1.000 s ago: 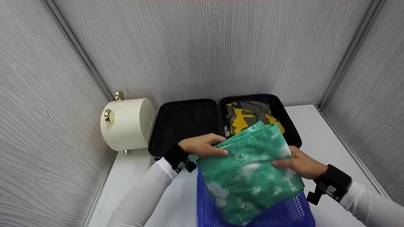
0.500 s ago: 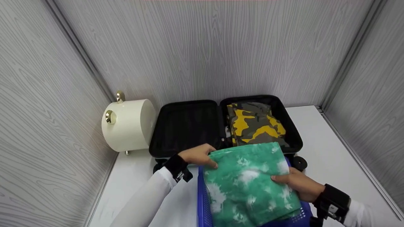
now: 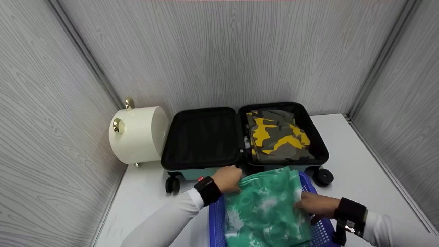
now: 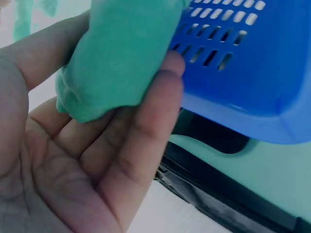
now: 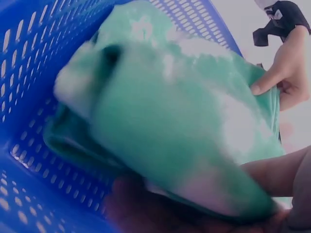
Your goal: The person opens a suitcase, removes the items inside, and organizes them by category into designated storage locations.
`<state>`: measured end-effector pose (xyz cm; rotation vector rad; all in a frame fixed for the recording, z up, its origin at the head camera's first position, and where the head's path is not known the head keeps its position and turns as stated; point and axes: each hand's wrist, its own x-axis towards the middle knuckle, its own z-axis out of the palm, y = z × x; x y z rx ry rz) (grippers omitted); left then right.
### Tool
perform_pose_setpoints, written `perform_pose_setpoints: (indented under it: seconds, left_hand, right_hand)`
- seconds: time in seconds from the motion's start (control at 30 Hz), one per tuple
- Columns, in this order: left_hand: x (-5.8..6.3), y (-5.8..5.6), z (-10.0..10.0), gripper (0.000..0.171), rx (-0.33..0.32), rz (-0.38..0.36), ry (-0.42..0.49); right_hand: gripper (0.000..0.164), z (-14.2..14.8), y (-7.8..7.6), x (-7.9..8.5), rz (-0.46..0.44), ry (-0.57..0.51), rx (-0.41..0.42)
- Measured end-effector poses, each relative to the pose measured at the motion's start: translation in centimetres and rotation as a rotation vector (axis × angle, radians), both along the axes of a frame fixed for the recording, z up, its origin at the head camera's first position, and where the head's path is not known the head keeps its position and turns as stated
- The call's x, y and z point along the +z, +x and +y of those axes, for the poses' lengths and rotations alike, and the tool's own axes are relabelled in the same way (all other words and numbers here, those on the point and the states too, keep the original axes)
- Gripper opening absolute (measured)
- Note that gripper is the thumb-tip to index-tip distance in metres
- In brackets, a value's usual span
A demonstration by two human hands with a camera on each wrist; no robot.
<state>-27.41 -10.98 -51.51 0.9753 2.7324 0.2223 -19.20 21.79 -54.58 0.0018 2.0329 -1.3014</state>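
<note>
A folded green and white tie-dye cloth lies over the blue perforated basket at the bottom of the head view. My left hand grips its upper left corner; in the left wrist view, thumb and fingers wrap the cloth's rolled edge near the basket rim. On the opposite side my right hand holds the cloth's right edge. In the right wrist view the cloth sags inside the basket, with that hand's fingers partly under it, dark and blurred.
Behind the basket lies an open suitcase with black wheels. Its right half contains folded yellow and grey camouflage fabric. A cream cylindrical object with gold knobs sits at the left. Grey wood-grain walls enclose the white table.
Both hands have lowered the green cloth toward me, from in front of the suitcase down into the basket. The camouflage fabric, partly covered before, now shows fully.
</note>
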Motion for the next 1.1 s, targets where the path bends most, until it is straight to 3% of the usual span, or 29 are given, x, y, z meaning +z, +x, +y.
perform_pose_setpoints:
  seconds: [0.17, 0.27, 0.4, 0.6, 0.7, 0.83, 0.9, 0.97, 1.1]
  left_hand:
    - [-0.5, 0.2, 1.0, 0.029, -0.038, 0.159, -0.091]
    - [-1.0, 0.0, 1.3, 0.017, -0.045, 0.211, -0.102]
    - [-1.6, -0.4, 1.4, 0.011, -0.043, 0.267, -0.089]
    - [-2.1, -0.6, 1.7, 0.007, -0.032, 0.364, -0.1]
    - [-2.2, -0.2, 2.0, 0.012, 0.004, 0.47, -0.157]
    - [-2.0, 0.6, 2.6, 0.014, 0.02, 0.591, -0.215]
    - [-1.8, 1.0, 2.7, 0.014, -0.024, 0.554, -0.192]
    - [-1.6, 1.5, 2.7, 0.024, -0.08, 0.439, -0.173]
    - [-1.6, 1.8, 2.4, 0.036, -0.134, 0.175, -0.183]
  right_hand:
    - [0.011, -0.3, -0.6, 0.1, 0.139, 0.115, 0.076]
    - [0.016, 0.0, -1.2, 0.0, 0.211, 0.165, 0.139]
    - [0.027, 0.1, -2.0, 0.0, 0.293, 0.239, 0.211]
    - [0.026, -0.2, -2.7, 0.3, 0.383, 0.372, 0.245]
    - [0.033, -0.5, -2.8, 0.9, 0.493, 0.463, 0.238]
    - [0.052, -0.9, -2.6, 1.8, 0.757, 0.568, 0.202]
    - [0.06, -1.2, -2.6, 1.9, 0.876, 0.548, 0.218]
    - [0.059, -1.5, -2.8, 1.7, 0.926, 0.468, 0.297]
    - [0.028, -2.0, -3.8, 0.1, 0.812, 0.329, 0.515]
